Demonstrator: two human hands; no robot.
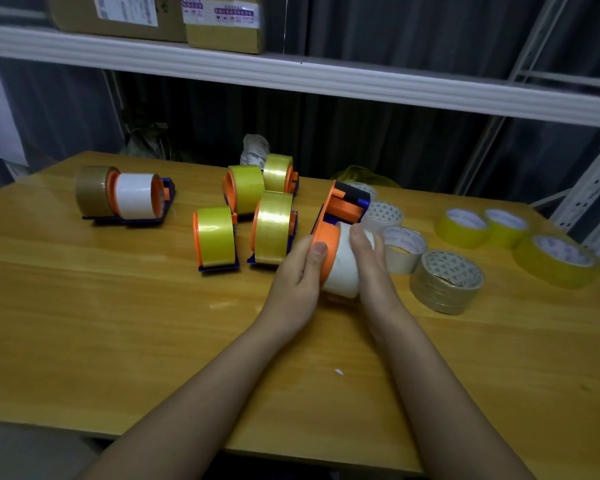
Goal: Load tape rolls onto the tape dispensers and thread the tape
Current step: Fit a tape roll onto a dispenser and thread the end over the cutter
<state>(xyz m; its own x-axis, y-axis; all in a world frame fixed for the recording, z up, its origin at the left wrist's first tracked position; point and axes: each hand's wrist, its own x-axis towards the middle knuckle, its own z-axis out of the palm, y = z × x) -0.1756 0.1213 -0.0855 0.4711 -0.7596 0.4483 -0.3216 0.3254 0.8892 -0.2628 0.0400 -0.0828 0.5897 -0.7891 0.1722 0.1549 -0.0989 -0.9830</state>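
Holding an orange dispenser (340, 216) tilted over the counter (118, 341), the left hand (297, 278) wraps its grip round the orange wheel, thumb on the rim. The right hand (369, 258) curls its grip over a white tape roll (343, 268) that sits on that wheel. By my reading this roll is being seated and its tape is not yet threaded; whether a loose end is free cannot be told.

Just beyond the hands stand four dispensers carrying yellow rolls (272, 226), close together, so those look loaded; their threading is too small to judge. Right of the hands lie spare rolls: a clear stack (445, 282), a cream roll (404, 249) and another patterned-core roll (383, 214), touching or nearly so. Further right three yellow spare rolls (465, 226) lie flat. No empty dispenser shows for them, so what remains is uncertain.

At the far left a dispenser with a white roll (134, 195) stands beside a brown roll (92, 190).

On the shelf (326, 81) above sit two cardboard boxes (222, 22), closed, contents hidden.
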